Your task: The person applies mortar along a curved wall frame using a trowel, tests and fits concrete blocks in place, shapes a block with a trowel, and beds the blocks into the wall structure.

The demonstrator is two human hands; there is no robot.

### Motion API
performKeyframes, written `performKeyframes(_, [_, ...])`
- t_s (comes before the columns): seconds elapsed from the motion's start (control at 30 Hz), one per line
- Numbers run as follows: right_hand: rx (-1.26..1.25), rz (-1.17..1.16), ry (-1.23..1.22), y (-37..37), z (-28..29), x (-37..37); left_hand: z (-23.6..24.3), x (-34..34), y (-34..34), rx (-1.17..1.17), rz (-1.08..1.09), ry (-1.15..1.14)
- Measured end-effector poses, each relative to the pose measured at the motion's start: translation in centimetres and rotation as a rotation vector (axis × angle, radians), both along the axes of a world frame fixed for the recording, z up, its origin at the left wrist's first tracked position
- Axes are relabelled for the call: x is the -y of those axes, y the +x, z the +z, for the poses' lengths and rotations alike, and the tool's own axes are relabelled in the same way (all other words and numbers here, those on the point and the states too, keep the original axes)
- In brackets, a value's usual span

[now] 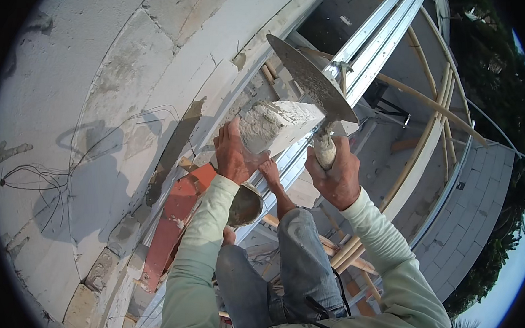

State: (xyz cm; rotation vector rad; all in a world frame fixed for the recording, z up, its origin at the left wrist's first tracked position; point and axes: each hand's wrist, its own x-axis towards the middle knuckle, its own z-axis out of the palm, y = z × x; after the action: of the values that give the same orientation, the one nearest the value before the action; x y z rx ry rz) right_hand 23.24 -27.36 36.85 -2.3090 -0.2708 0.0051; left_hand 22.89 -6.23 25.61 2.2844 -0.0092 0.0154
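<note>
My left hand (233, 155) grips a white chunk of lightweight block (278, 124) by its near broken end, holding it up in front of me. My right hand (336, 175) is closed on the mortar-caked handle of a steel trowel (311, 81). The trowel's blade rises up and left behind the block, its edge against the block's far side. My bare foot (271, 174) rests on a metal frame (352, 64) just under the block. My knees in jeans (280, 270) show below.
A white block wall (93, 113) with grey mortar joints fills the left, with thin loose wires (43, 178) on it. A red board (179, 213) and a metal bowl of mortar (245, 205) lie beside my left arm. Bamboo scaffold poles (431, 104) and a grey roof (467, 212) lie far below on the right.
</note>
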Motion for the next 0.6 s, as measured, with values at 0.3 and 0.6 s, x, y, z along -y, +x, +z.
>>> performKeyframes(0.3, [-0.192, -0.028, -0.153, 1.0, -0.1, -0.3, 0.5, -0.1, 0.5, -0.133, 0.026, 0.035])
performKeyframes(0.6, [0.027, -0.023, 0.018, 0.3, -3.7, 0.2, -0.4, -1.0, 0.5, -0.132, 0.037, -0.042])
